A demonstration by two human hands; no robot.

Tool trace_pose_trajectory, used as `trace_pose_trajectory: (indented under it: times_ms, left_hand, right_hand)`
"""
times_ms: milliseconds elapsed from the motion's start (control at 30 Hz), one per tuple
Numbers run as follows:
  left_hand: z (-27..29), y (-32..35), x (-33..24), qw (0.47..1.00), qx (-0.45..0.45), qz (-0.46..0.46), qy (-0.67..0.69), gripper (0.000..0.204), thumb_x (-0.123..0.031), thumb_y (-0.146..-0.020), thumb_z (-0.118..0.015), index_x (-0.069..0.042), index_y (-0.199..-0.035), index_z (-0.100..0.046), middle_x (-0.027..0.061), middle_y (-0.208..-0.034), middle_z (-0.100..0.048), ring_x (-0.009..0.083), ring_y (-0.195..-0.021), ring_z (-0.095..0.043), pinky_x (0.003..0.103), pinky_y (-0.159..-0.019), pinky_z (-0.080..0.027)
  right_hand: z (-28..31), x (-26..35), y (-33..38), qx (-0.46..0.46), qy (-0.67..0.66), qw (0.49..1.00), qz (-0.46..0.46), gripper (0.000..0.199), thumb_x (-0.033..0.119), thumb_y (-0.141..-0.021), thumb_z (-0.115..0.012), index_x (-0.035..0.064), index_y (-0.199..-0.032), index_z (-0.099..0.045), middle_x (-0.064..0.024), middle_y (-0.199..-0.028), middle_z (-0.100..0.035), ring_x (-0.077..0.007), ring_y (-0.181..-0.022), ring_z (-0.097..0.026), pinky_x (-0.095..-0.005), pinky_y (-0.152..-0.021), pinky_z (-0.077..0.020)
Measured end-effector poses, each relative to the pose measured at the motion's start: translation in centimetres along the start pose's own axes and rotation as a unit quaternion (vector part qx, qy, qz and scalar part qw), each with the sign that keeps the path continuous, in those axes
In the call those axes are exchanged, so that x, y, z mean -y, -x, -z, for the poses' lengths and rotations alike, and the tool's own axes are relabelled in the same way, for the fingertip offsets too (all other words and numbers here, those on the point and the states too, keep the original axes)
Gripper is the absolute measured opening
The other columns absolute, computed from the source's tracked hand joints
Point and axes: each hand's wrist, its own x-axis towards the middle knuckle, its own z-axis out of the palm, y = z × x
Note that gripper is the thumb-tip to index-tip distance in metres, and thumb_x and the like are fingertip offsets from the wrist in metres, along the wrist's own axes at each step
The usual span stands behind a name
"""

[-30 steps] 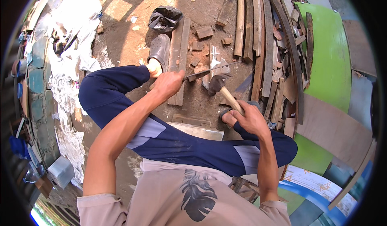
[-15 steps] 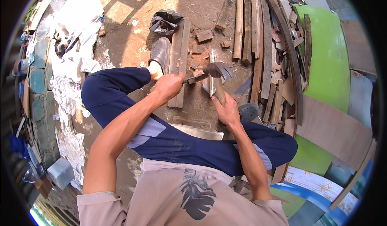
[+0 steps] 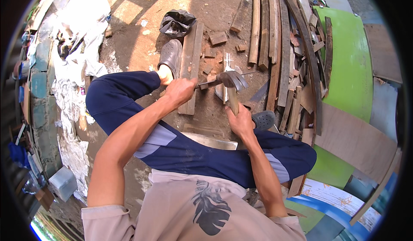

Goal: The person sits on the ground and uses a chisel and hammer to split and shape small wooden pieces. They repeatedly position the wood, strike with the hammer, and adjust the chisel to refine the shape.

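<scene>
My right hand [image 3: 241, 119] is wrapped round the wooden handle of a claw hammer [image 3: 232, 81]. The hammer's dark metal head is up by the far end of a dark narrow tool [image 3: 209, 84]. My left hand [image 3: 180, 90] is closed on the near end of that tool; its exact kind cannot be made out, as the fist and hammer head cover parts of it. Beneath them stands a narrow upright piece with a white face [image 3: 228, 64], partly hidden by the hammer. Reddish-brown wood blocks [image 3: 218, 38] lie just beyond.
A long plank [image 3: 187, 64] lies beside my sandalled left foot [image 3: 171, 56], with a black plastic bag [image 3: 177, 22] at its far end. Long timber strips [image 3: 254, 26] and scraps are stacked on the right, before a green panel [image 3: 348, 60]. White sheeting [image 3: 81, 26] covers the left.
The hammer head has turned and shifted slightly nearer to me with my right hand. My left hand keeps its hold almost in place.
</scene>
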Motion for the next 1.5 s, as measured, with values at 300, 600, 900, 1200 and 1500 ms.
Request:
trace_pose_trajectory:
  times_ms: [300,600,900,1200,1500]
  left_hand:
    - [-0.5,-0.3,0.2,1.000,0.012,0.016,-0.015,0.013,-0.006,-0.084,-0.054,0.002,-0.092,-0.062,0.0253,-0.073,-0.068,0.0424,-0.073,-0.070,0.052,-0.062,-0.055]
    - [-1.2,-0.2,2.0,1.000,-0.017,0.001,-0.025,0.013,-0.011,-0.086,-0.057,0.001,-0.091,-0.060,0.0234,-0.068,-0.066,0.0419,-0.066,-0.068,0.053,-0.059,-0.053]
    - [0.2,-0.4,0.7,0.999,0.028,0.015,-0.026,0.014,-0.006,-0.084,-0.054,0.002,-0.092,-0.062,0.0256,-0.076,-0.069,0.0418,-0.074,-0.071,0.051,-0.062,-0.056]
    - [-0.6,-0.7,1.4,0.999,0.020,0.003,-0.035,0.014,-0.010,-0.083,-0.058,-0.001,-0.092,-0.064,0.0235,-0.073,-0.068,0.0405,-0.070,-0.070,0.053,-0.062,-0.055]
    - [-0.1,-0.9,1.2,0.999,0.038,-0.007,-0.028,0.015,-0.011,-0.081,-0.060,-0.002,-0.092,-0.066,0.0235,-0.073,-0.068,0.0407,-0.071,-0.070,0.052,-0.062,-0.055]
  right_hand:
    - [3.4,5.1,1.8,-0.158,-0.207,0.959,0.108,0.019,0.019,-0.096,-0.065,0.0009,-0.092,-0.061,-0.0019,-0.062,-0.055,-0.0082,-0.046,-0.048,-0.0305,-0.042,-0.0368]
    - [-1.4,0.2,-0.1,-0.046,-0.032,0.998,0.030,0.025,0.024,-0.092,-0.065,0.0006,-0.100,-0.063,-0.0236,-0.073,-0.064,-0.0408,-0.070,-0.066,-0.0445,-0.068,-0.0499]
    - [1.4,5.9,1.7,-0.178,-0.210,0.950,0.150,0.021,0.020,-0.097,-0.064,-0.0001,-0.094,-0.060,-0.0048,-0.063,-0.056,-0.0145,-0.053,-0.055,-0.0345,-0.050,-0.0436]
    - [1.3,4.9,0.9,-0.075,-0.095,0.993,0.003,0.024,0.023,-0.094,-0.065,-0.0012,-0.098,-0.063,-0.0186,-0.075,-0.061,-0.0308,-0.070,-0.063,-0.0412,-0.064,-0.0491]
    - [-3.4,-0.2,1.0,-0.066,-0.052,0.994,0.068,0.023,0.022,-0.095,-0.065,-0.0012,-0.094,-0.062,-0.0152,-0.068,-0.059,-0.0204,-0.062,-0.061,-0.0367,-0.061,-0.0490]
